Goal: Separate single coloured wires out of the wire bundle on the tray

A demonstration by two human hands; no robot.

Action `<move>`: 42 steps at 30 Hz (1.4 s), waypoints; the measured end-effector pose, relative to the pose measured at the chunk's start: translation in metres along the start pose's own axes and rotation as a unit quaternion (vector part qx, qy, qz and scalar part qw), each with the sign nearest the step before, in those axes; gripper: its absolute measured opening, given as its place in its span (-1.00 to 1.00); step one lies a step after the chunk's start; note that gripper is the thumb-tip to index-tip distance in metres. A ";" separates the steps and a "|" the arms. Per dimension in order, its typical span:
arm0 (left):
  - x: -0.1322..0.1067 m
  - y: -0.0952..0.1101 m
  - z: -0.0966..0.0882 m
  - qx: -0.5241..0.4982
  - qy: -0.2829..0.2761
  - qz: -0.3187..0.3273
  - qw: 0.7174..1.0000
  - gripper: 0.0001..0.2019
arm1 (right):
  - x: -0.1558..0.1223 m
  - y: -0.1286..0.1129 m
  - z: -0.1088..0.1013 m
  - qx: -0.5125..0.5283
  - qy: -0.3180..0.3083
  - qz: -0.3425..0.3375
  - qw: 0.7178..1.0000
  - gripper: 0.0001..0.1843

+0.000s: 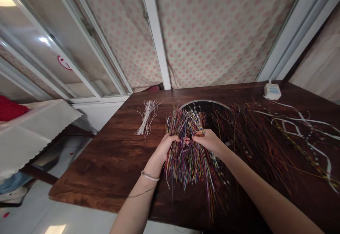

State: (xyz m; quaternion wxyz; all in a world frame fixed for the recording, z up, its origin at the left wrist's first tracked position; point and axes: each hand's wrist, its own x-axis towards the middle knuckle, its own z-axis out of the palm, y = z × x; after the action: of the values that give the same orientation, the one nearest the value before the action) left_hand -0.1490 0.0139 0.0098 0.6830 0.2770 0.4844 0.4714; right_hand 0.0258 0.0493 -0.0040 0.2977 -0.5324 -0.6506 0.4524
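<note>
Evidently the left hand (166, 149) and right hand (209, 140) are holding, each grip closed, the coloured cord bundle (187, 161) mid-length, just in front of the round hole (204, 102); likely light, limp, slippery.

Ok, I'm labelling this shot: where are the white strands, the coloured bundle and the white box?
white strands (147, 117): head view, middle of the bunch.
coloured bundle (186, 163): head view, its lower half.
white box (272, 91): head view, its top face.

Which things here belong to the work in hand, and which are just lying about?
In hand: left hand and right hand, both gripping the coloured cord bundle.
Lying about: white cords, dark loose cords, white ribbons, white box, all on the table.
</note>
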 end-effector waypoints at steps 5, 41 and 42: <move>0.001 0.000 -0.004 -0.023 0.028 -0.004 0.999 -0.64 | 0.001 0.004 -0.007 -0.006 -0.006 0.025 1.000 -0.78; -0.012 0.011 0.000 -0.032 -0.045 -0.016 0.998 -0.69 | -0.006 -0.023 0.008 0.117 -0.078 -0.137 0.980 -0.81; -0.012 0.010 0.001 -0.030 -0.050 -0.017 0.998 -0.70 | -0.006 -0.023 0.008 0.117 -0.078 -0.137 0.981 -0.81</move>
State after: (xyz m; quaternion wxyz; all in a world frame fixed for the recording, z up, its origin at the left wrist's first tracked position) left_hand -0.1534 0.0074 0.0233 0.7225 0.2709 0.4398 0.4596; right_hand 0.0112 0.0406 0.0139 0.3657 -0.3627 -0.6810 0.5204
